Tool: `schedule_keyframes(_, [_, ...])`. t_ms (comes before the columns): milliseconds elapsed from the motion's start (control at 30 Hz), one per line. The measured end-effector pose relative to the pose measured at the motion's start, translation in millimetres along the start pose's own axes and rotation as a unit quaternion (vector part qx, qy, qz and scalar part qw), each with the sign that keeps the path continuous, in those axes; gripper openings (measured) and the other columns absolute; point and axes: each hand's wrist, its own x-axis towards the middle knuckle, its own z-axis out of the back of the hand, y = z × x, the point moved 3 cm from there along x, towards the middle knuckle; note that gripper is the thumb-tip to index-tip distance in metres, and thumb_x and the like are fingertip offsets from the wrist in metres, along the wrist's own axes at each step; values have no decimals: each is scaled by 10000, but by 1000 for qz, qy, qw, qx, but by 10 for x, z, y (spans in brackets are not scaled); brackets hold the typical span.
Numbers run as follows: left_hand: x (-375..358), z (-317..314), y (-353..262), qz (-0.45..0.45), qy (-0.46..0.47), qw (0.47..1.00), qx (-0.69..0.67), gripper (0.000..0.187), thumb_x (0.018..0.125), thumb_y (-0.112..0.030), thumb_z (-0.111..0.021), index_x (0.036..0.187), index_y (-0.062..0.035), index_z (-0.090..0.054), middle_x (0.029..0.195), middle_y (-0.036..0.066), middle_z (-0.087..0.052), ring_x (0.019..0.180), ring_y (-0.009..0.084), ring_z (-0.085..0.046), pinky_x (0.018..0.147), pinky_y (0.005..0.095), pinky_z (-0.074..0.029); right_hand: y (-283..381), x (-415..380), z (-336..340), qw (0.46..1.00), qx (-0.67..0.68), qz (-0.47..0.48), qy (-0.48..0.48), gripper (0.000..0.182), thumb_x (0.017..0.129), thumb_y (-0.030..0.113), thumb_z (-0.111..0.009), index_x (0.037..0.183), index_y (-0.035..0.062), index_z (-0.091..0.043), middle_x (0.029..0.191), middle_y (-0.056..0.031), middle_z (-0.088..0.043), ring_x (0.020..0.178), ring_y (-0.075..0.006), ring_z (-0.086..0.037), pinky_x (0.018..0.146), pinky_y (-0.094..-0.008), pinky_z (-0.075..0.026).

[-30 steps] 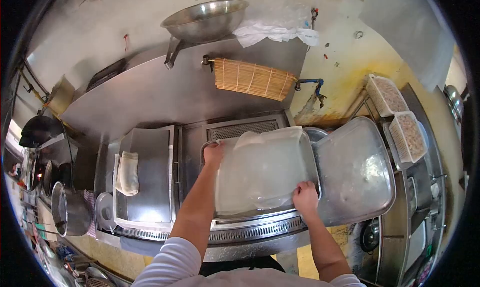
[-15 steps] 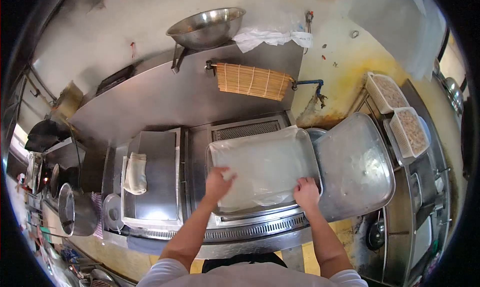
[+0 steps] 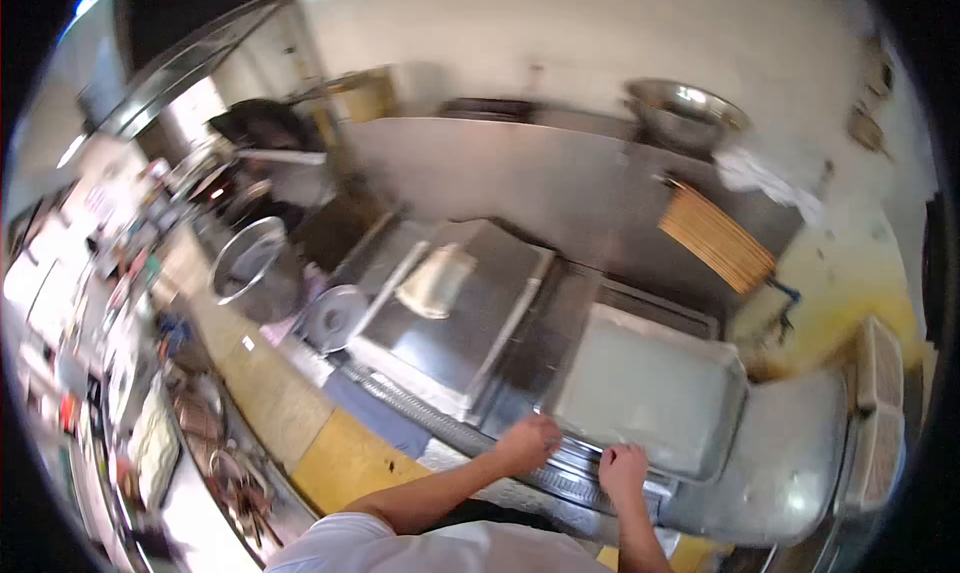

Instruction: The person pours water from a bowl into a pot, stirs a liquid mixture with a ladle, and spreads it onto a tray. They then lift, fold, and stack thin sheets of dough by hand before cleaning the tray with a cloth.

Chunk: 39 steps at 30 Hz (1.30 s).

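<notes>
A rectangular metal tray (image 3: 735, 413) lined with a pale, translucent sheet (image 3: 645, 388) lies on the steel counter. My left hand (image 3: 528, 445) is just off the tray's near left corner, its fingers curled; what they hold, if anything, is too blurred to tell. My right hand (image 3: 622, 469) is at the near edge of the tray with fingers bent together, and whether it grips the rim or sheet is unclear. To the right lies a larger bare metal tray (image 3: 775, 458). A folded cloth (image 3: 437, 281) rests on the steel cover to the left.
A rolled bamboo mat (image 3: 717, 236) hangs on the steel backsplash, below a large metal bowl (image 3: 685, 113). White baskets (image 3: 880, 368) stand at far right. A deep metal pot (image 3: 258, 273) and a round lid (image 3: 337, 318) are on the left. Yellow floor (image 3: 345, 458) shows below.
The view has swung left, so the trays appear farther right. My left hand has moved from over the sheet to near the front left corner. My right hand has shifted left along the near edge.
</notes>
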Motion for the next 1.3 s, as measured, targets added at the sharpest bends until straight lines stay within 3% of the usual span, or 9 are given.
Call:
schedule_keyframes(100, [-372,101,24,28,-16,999,-24,198,890,-216,-739,1007,-57,-745,1085,150,-704,1096,366,-650,984,472,-520,666,-2,92,1000,-1,2,8,238,824,243,-750,951,42,-745,1035,-175,-698,1026,-391,-630,920,-504,-509])
schedule_keyframes(300, [-1094,337,238,97,-48,990,-91,183,890,-211,-738,981,-53,-748,1066,152,-698,1058,366,-663,961,467,-525,1400,-7,72,990,75,122,18,202,793,232,-772,849,46,-714,942,-175,-690,950,-396,-644,818,-505,-516])
schedule_keyframes(400, [-1503,574,305,112,-82,987,-86,172,896,-180,-748,996,-41,-740,1083,157,-700,1055,380,-667,929,476,-544,1723,-41,-50,983,38,132,118,197,789,221,-770,817,38,-701,911,-187,-689,898,-404,-651,809,-513,-515])
schedule_keyframes(533, [-2132,808,571,153,-120,976,-100,180,900,-207,-724,990,-52,-745,1076,166,-691,1075,382,-655,960,476,-526,2193,-204,-513,966,111,196,130,215,803,202,-773,913,22,-730,896,-199,-700,892,-388,-676,813,-479,-540])
schedule_keyframes(700, [-3051,1231,946,197,-151,967,-58,193,895,-201,-725,998,-39,-747,1047,188,-693,1055,396,-653,948,487,-530,3263,-608,-892,934,149,276,170,263,808,171,-766,1011,8,-727,938,-202,-712,903,-382,-682,818,-473,-543])
schedule_keyframes(733, [-3262,1430,895,192,-196,958,-83,213,890,-206,-728,1011,-32,-755,1021,196,-696,1031,392,-659,927,485,-542,3549,-709,-895,925,156,311,155,265,810,174,-767,1006,-1,-727,962,-201,-714,903,-385,-680,826,-479,-544])
schedule_keyframes(767, [-3456,1493,977,204,-208,953,-84,216,890,-204,-728,1015,-30,-757,1026,196,-699,1029,389,-662,925,480,-544,3781,-782,-904,921,149,274,233,300,848,201,-733,1058,-12,-722,1057,-242,-700,1040,-438,-653,927,-501,-520])
schedule_keyframes(1033, [-4548,2094,1385,282,-236,922,-122,224,899,-230,-762,1063,-78,-768,1152,168,-732,1099,384,-678,968,438,-544,5066,-1271,-1437,903,112,331,249,298,843,198,-752,1080,18,-735,1094,-195,-710,1069,-387,-667,938,-463,-533])
schedule_keyframes(1300, [-4928,2268,1669,310,-256,904,-148,260,890,-211,-783,1086,-41,-767,1158,177,-733,1072,385,-694,951,441,-550,5455,-1351,-1776,892,103,346,272,277,868,204,-731,1076,22,-735,1091,-193,-702,1079,-394,-654,947,-474,-524])
